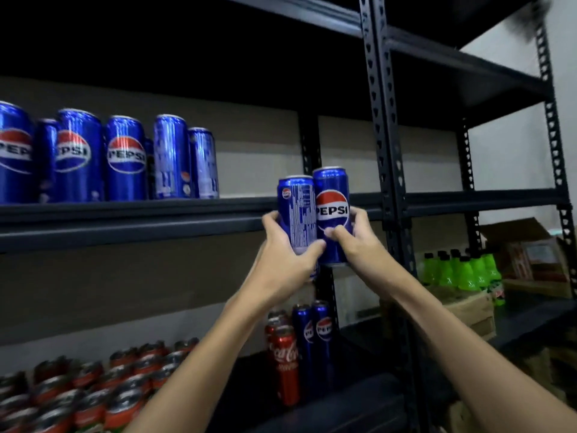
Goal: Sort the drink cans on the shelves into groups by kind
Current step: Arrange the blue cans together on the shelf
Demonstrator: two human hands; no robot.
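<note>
- Black steel shelving (382,120) is filling the view, with a pale wall behind it.
- Two blue Pepsi cans (331,210) are being held side by side, touching, raised level with the upper shelf's front edge (140,214), at about three o'clock from the Pepsi row (125,157) standing there.
- Left hand (282,260) is wrapping the label-side can; right hand (356,235) is wrapping the logo-side can, fingers curled round each.
- Risk, as judged: a can base is liable to clip the shelf lip and slip, the smooth glossy metal offering little friction.
- Below, at six o'clock, red Coca-Cola cans (285,364) are standing beside two more Pepsi cans (315,332), so sorting is appearing unfinished.
- Green bottles (462,270) are sitting at four o'clock on cardboard.
</note>
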